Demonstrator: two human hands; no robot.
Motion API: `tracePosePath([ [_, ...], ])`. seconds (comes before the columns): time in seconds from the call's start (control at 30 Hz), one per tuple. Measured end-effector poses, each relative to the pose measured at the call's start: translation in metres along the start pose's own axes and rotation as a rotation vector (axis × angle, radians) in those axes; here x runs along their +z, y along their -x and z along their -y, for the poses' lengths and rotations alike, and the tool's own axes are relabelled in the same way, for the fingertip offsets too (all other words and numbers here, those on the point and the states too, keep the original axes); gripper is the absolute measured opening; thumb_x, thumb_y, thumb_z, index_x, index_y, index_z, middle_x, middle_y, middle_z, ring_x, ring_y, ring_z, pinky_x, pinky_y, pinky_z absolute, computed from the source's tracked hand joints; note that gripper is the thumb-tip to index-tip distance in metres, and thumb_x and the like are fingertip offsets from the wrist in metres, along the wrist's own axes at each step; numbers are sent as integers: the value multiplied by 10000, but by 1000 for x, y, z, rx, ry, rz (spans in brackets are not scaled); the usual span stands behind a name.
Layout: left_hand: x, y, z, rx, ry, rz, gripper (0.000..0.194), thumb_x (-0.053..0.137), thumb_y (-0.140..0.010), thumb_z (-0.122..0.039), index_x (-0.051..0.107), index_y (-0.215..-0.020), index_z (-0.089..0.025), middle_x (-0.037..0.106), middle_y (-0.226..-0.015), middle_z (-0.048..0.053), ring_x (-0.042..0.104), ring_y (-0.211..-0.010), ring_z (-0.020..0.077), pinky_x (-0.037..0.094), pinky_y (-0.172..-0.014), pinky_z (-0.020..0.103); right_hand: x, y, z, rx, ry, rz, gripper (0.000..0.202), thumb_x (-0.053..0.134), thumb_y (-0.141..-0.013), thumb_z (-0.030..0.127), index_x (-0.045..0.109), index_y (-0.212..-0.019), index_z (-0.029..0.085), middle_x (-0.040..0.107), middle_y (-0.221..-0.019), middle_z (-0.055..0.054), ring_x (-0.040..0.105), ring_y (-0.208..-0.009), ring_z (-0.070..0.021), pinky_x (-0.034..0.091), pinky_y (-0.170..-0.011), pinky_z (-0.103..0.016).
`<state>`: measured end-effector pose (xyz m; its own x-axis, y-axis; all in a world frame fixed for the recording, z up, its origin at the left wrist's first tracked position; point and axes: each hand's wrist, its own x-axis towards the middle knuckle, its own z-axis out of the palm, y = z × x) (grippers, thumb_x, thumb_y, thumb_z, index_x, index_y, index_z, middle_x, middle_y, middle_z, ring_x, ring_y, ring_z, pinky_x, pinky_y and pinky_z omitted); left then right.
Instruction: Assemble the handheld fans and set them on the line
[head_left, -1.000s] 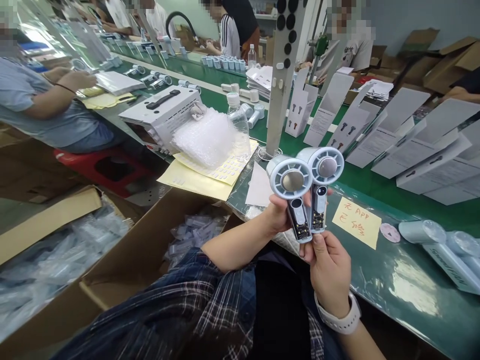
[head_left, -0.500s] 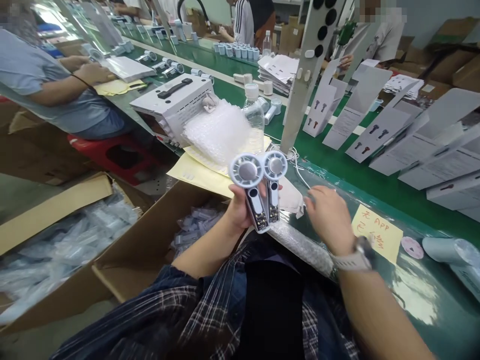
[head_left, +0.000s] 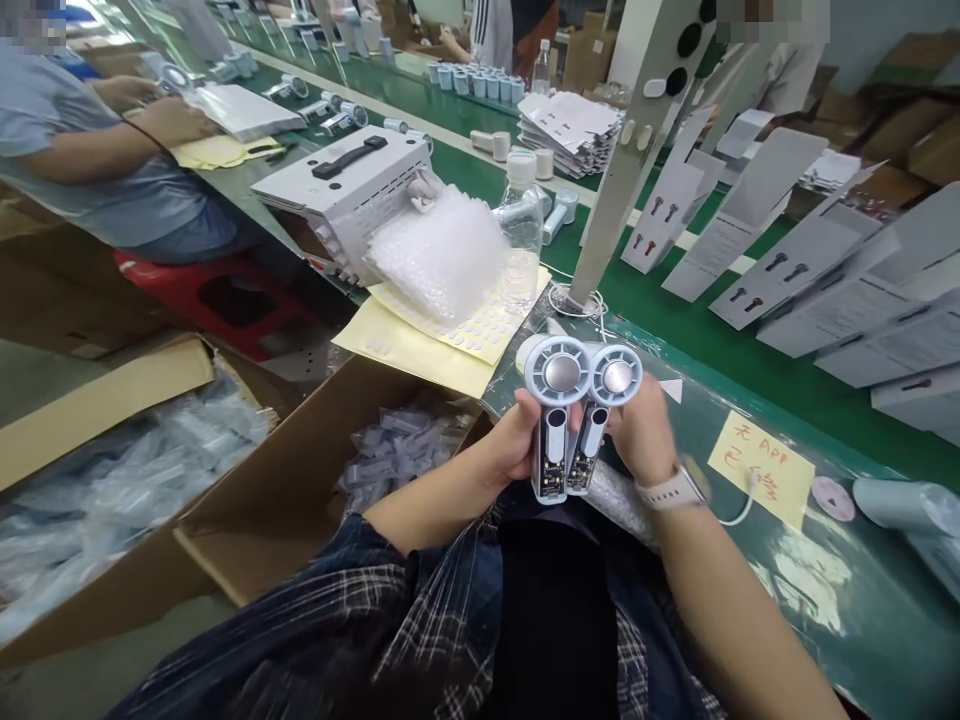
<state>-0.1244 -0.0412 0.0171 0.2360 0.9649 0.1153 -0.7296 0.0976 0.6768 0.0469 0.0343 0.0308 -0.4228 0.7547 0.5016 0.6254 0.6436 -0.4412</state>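
Observation:
Two pale-blue handheld fans (head_left: 556, 372) stand side by side in front of me, round heads up. Their handles are uncovered at the front and show circuit boards (head_left: 553, 455). My left hand (head_left: 516, 440) is closed around the left fan's handle, thumb at its side. My right hand (head_left: 643, 432), with a watch on the wrist, is closed at the handle of the right fan (head_left: 616, 376); most of its fingers are hidden behind the fan. Behind the left fan's head, a white rounded piece (head_left: 528, 352) is partly covered. Bubble wrap (head_left: 619, 500) lies below the right hand.
Left of my hands are open cartons (head_left: 255, 520) of bagged parts. Ahead are yellow sticker sheets (head_left: 420, 345), a bubble-wrap stack (head_left: 442, 250), a bottle (head_left: 520, 240) and a metal post (head_left: 622, 180). White boxes (head_left: 795, 265) line the right; a cable plug (head_left: 754, 480) lies on a yellow note.
Both fans have shifted right and slightly down in view with my left hand. My right hand has come from beside them to the right fan. The white plug now shows on the yellow note.

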Motion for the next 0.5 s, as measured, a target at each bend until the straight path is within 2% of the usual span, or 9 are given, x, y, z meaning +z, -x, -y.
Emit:
tracePosePath([
  [0.07,2,2,2,-12,-14,3,853,698,-544,-994,627,-701,-158,741,-837,111,727,-823,247,573,-736,322,-14,5,5,41,-57,-104,153,565,-961,175,700,-897,207,726,-1118,-144,618,-1173,-357,445,-1069,-642],
  [0.13,3,6,5,-22,-29,-14,864,692,-535,-1001,630,-693,-154,735,-812,104,715,-791,225,570,-732,308,-35,9,13,106,-231,-162,106,624,-994,252,715,-939,239,712,-1214,-109,632,-1209,-335,494,-1033,-576],
  [0.2,5,9,8,-41,-43,-13,873,689,-527,-1006,627,-681,-149,738,-822,108,697,-756,206,564,-714,301,-51,11,21,156,-481,-98,58,701,-984,323,736,-980,277,677,-1343,-75,620,-1281,-315,551,-957,-477],
  [0.23,7,11,9,-57,-50,1,876,688,-524,-1008,624,-679,-148,740,-832,112,690,-740,201,560,-698,300,-54,12,23,185,-620,-25,93,720,-979,361,742,-1047,301,655,-1402,-64,625,-1282,-305,573,-902,-438],
  [0.27,8,13,9,-72,-56,23,880,683,-520,-1013,620,-675,-149,739,-832,115,683,-726,200,554,-676,299,-54,12,24,225,-768,59,208,738,-969,413,729,-1160,333,640,-1443,-61,651,-1236,-296,591,-828,-408],
  [0.33,11,15,7,-92,-91,77,870,701,-524,-1002,626,-670,-147,723,-801,108,675,-718,202,550,-661,299,-47,13,23,330,-1060,232,562,790,-911,536,603,-1421,393,636,-1470,-76,710,-1058,-275,593,-673,-367],
  [0.4,13,17,5,-99,-146,107,847,737,-537,-974,644,-662,-142,696,-747,94,673,-727,208,550,-672,300,-38,17,23,411,-1221,344,785,861,-827,582,529,-1510,385,666,-1422,-90,720,-974,-266,587,-631,-353],
  [0.43,14,17,4,-100,-169,108,845,744,-537,-970,646,-654,-139,685,-730,90,667,-720,207,543,-662,297,-35,19,25,430,-1230,338,787,900,-790,558,568,-1476,360,691,-1367,-86,717,-977,-264,587,-648,-346],
  [0.5,16,19,5,-99,-190,66,859,721,-544,-986,638,-656,-139,677,-726,85,634,-659,182,502,-598,277,-28,22,32,465,-1158,248,671,921,-783,496,646,-1368,316,741,-1175,-61,707,-900,-232,561,-633,-315],
])
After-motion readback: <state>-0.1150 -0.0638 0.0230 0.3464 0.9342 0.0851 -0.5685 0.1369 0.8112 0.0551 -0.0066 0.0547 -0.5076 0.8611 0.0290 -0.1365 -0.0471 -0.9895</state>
